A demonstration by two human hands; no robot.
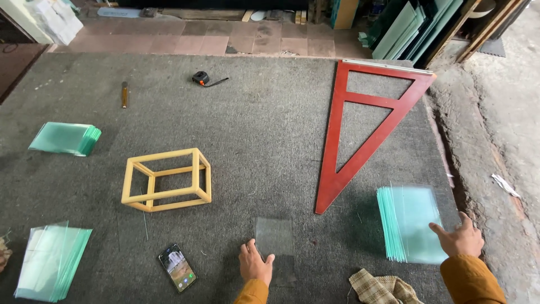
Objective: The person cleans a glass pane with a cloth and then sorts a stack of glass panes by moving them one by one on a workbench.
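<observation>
The scene is lit by soft, even daylight, and no hard shadows are cast; only faint shading is seen beneath the yellow wooden frame [166, 180]. The far background under the shelter is left dim. Motion blur is shown on the stack of glass panes [409, 224] at the right hand [461, 239]. The grey carpet [270, 112] is rendered sharply. Wide-angle bending is noticed along the edges. Slight glare is seen on the phone screen [178, 268].

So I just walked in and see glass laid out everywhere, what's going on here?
A person kneels over a grey carpeted surface. The left hand touches a single clear glass pane lying flat; the right hand rests on a stack of greenish glass sheets. Between them lies a red triangular frame, with a yellow box frame further left.
</observation>
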